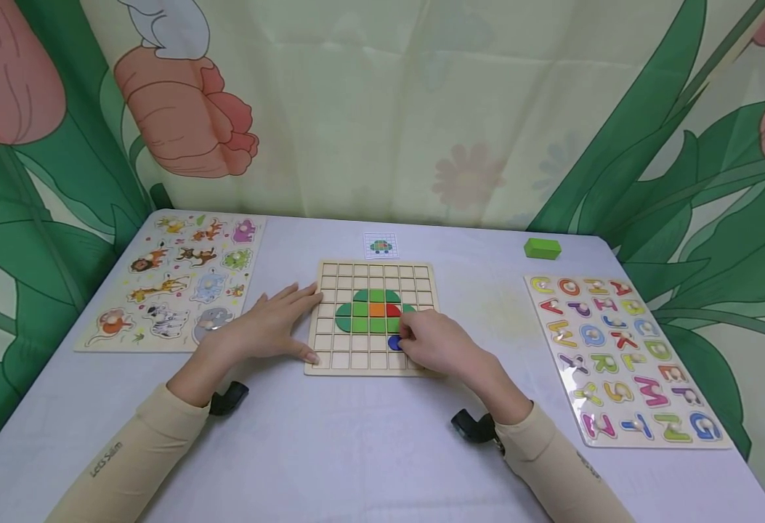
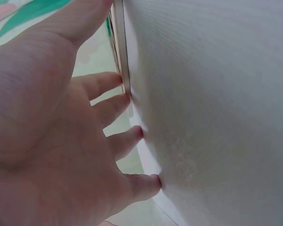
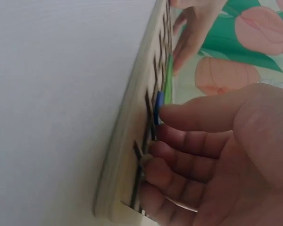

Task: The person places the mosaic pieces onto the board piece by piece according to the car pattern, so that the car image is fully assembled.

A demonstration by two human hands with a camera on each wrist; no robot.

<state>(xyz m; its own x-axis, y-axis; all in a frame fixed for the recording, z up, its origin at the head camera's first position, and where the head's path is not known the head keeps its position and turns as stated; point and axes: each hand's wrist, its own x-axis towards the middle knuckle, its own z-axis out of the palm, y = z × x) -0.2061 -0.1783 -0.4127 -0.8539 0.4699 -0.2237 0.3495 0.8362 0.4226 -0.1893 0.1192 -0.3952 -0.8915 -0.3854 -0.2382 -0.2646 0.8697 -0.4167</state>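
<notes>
We are looking at the right hand point(image 1: 436, 347) first, and it is touching a little blue piece point(image 1: 394, 343) with its fingertips point(image 3: 167, 114). The fingers are bending a bit, but we cannot tell if they are pinching the piece or just pushing it. The blue piece is sitting low on the grid board point(image 1: 330, 274), just under the green shape point(image 1: 359, 312), which has an orange square point(image 1: 377, 309) and a red bit point(image 1: 392, 310) in its middle. The piece is lying to the left of the right hand, right at its fingertips, so this hand is much nearer to it than the other one. The left hand point(image 1: 271, 327) is lying flat with its fingers straight, pressing on the left edge of the board and holding nothing. The head view is showing us the whole board from above and where the piece is sitting. The right wrist view is showing the board from the side, with the blue piece point(image 3: 159, 104) sticking up a little out of the board. The left wrist view is showing only the fingers point(image 2: 114, 109) touching the board's edge point(image 2: 120, 52). A small picture card point(image 1: 381, 246) is lying behind the board on the table point(image 1: 356, 450).
</notes>
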